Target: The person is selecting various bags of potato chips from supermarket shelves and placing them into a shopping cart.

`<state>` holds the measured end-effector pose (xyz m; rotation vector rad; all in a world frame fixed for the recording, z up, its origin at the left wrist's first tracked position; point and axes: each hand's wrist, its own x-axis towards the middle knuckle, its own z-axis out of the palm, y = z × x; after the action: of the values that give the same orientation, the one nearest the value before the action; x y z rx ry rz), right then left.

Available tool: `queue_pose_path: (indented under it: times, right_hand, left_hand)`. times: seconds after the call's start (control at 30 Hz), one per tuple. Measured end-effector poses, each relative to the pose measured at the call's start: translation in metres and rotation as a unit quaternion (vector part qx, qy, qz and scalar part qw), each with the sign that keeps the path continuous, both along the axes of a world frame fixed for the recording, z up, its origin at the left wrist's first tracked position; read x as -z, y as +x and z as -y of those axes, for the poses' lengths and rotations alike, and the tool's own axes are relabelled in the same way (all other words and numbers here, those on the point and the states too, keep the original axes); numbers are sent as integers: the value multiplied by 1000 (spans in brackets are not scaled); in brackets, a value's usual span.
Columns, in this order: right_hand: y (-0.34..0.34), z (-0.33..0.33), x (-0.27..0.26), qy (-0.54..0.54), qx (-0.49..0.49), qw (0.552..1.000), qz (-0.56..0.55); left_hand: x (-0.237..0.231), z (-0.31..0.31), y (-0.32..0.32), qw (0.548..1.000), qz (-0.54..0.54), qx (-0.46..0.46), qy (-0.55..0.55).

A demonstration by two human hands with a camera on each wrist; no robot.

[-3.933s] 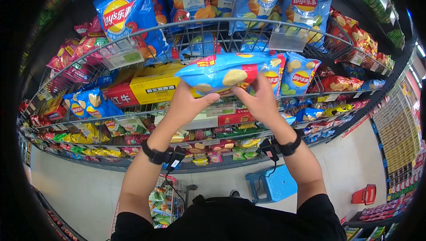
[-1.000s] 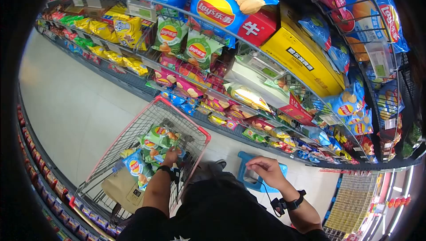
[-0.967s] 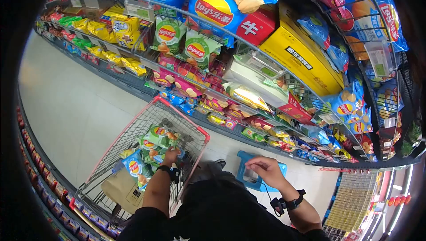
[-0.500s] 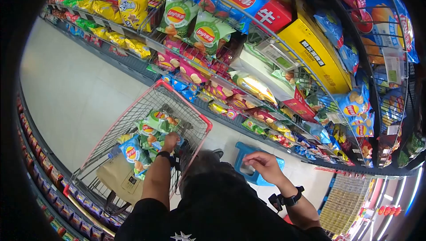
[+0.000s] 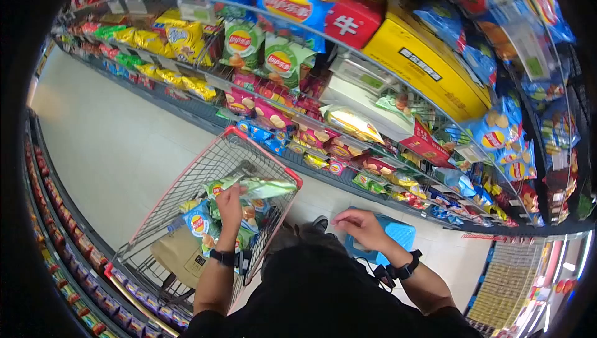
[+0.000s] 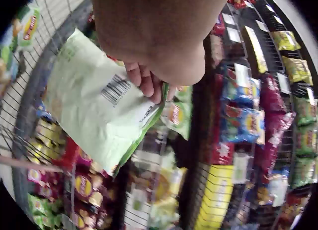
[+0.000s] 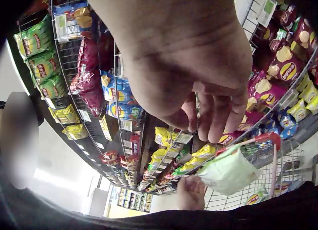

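My left hand (image 5: 229, 206) grips a pale green bag of chips (image 5: 270, 187) by its edge, over the wire shopping cart. In the left wrist view the chip bag's (image 6: 92, 103) back shows, with a barcode, and my fingers curl round its green-trimmed edge. Below it in the cart lie more bags, including a blue Lay's bag (image 5: 198, 223) and several green ones. My right hand (image 5: 365, 228) hovers in front of my body with its fingers loosely bent. Nothing is in it, as the right wrist view of that hand (image 7: 198, 91) also shows.
The shopping cart (image 5: 267, 153) has a red front rim and also carries a beige paper bag (image 5: 180, 252). Wire shelves of chips run along the far side, with a yellow box (image 5: 429, 64) among them. A blue stool (image 5: 398, 236) stands right of my feet.
Earlier both hands held a blue chip bag at the shelf. Since then I turned to the cart, and my left hand lifted a green chip bag from the pile. The right hand stays empty.
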<state>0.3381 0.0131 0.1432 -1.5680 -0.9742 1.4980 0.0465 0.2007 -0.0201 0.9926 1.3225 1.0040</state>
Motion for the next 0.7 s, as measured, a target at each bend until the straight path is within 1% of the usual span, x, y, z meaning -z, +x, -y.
queue_pose_path:
  times: [0.03,0.07,0.1,0.13,0.17,0.2,0.23,0.27,0.3,0.37,0.4,0.43,0.47,0.5,0.53,0.57,0.6,0.63,0.67,0.7]
  right_hand:
    - [1,-4,6,9,7,1000,0]
    - [3,-7,10,-30,16,998,-54]
    - [12,-2,13,-68,24,992,-108]
    - [29,7,18,-64,17,987,-146]
    - [37,8,21,-46,30,988,-144]
    - [33,4,27,-96,40,959,-262]
    - [29,-3,23,-132,54,916,-375]
    - [30,1,11,-119,14,879,-461]
    - [42,13,0,-105,18,881,-461]
    - [56,30,-9,-131,138,853,-485]
    - [63,33,-8,-109,144,866,-466]
    - [68,39,-8,-101,149,863,-472]
    - [77,47,-9,-63,169,848,-499]
    - [92,62,-10,-25,189,830,-523]
    - [115,84,-2,15,183,793,-581]
    - [127,100,4,28,194,785,-587]
    - [131,99,2,29,230,818,-527]
    - [136,102,-3,36,270,840,-469]
    - [157,114,-12,83,274,847,-448]
    - [171,128,-20,88,281,842,-452]
  left_hand:
    - [-48,7,5,997,-38,44,54]
    - [-89,15,12,987,-75,87,109]
    - [-120,26,27,986,-76,92,118]
    - [-150,37,51,971,-11,133,200]
    - [-173,41,69,943,55,174,277]
    - [-189,48,72,943,55,174,277]
    - [-208,51,81,910,121,239,316]
    - [-223,59,95,866,186,303,351]
    - [-236,67,112,858,186,321,355]
    - [-263,88,140,794,219,456,337]
    - [-267,92,151,788,215,465,341]
    - [-268,96,161,770,226,506,318]
    - [-270,103,171,749,236,546,292]
    - [-273,114,186,744,232,555,292]
    - [-276,129,206,721,193,604,279]
    - [-278,136,218,694,154,651,267]
    - [-273,133,216,685,150,664,261]
    - [-270,131,217,679,148,672,258]
    - [-267,135,227,655,91,722,201]
    - [-264,139,238,626,33,766,144]
